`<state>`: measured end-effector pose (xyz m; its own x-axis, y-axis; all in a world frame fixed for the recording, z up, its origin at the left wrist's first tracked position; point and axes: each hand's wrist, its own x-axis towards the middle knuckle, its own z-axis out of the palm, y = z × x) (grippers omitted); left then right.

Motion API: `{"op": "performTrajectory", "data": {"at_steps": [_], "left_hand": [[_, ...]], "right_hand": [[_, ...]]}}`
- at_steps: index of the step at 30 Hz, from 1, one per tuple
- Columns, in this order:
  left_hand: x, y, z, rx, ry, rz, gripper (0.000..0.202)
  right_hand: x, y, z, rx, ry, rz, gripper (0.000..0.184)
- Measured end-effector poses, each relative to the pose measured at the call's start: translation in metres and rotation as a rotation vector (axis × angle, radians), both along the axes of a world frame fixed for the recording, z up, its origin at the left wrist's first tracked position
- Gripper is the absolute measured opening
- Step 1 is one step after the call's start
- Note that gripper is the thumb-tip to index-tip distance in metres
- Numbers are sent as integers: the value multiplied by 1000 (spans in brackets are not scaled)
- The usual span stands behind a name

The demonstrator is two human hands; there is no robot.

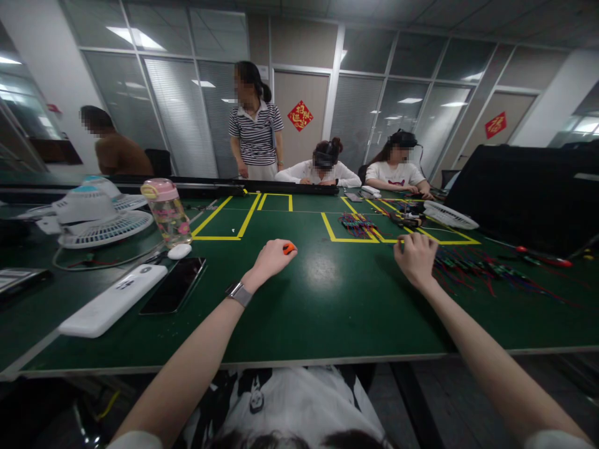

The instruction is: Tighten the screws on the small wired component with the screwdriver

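Left hand [270, 259]: our grip is closed on the orange piece [289, 248], low over the bench [327, 312], just short of the yellow frame [329, 229].
Orange piece: mostly hidden, so we cannot tell its long axis; the exposed end faces the frame.
Right hand [415, 257]: fingers curled, right of the frame; we cannot tell its grip.
Loose wires [472, 265]: right of the frame; we judge them unsorted.
Wire bundle [356, 224]: inside the frame, apparently finished.

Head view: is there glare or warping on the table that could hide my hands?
Head view: ceiling lights leave a soft glare patch on the green table between the left hand and right hand, covering neither; the same view bends the table edge and stretches the forearms; the orange piece is sharp, the wires at right softer.
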<state>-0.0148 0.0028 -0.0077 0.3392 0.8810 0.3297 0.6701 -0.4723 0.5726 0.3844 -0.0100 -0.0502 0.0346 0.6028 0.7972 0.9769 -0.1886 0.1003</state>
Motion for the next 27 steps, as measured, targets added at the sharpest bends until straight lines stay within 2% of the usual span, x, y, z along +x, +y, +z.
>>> {"op": "performTrajectory", "data": {"at_steps": [3,5,9,13,16,20,27], "left_hand": [[0,-1,0,-3,-6,-6,25],[0,-1,0,-8,1,-4,25],[-1,-1,1,-4,9,16,24],[-1,-3,2,10,25,41,23],[1,-5,2,30,39,58,21],[3,-8,2,24,57,42,21],[3,-11,4,-7,51,35,20]], "right_hand": [[-21,33,10,6,-28,168,21],[-38,60,12,-59,31,236,23],[-67,110,0,-209,258,203,29],[-80,143,-16,-376,265,122,41],[-80,158,-23,-421,217,91,52],[-75,168,-24,-544,176,83,55],[-77,165,-16,-621,44,84,53]]}}
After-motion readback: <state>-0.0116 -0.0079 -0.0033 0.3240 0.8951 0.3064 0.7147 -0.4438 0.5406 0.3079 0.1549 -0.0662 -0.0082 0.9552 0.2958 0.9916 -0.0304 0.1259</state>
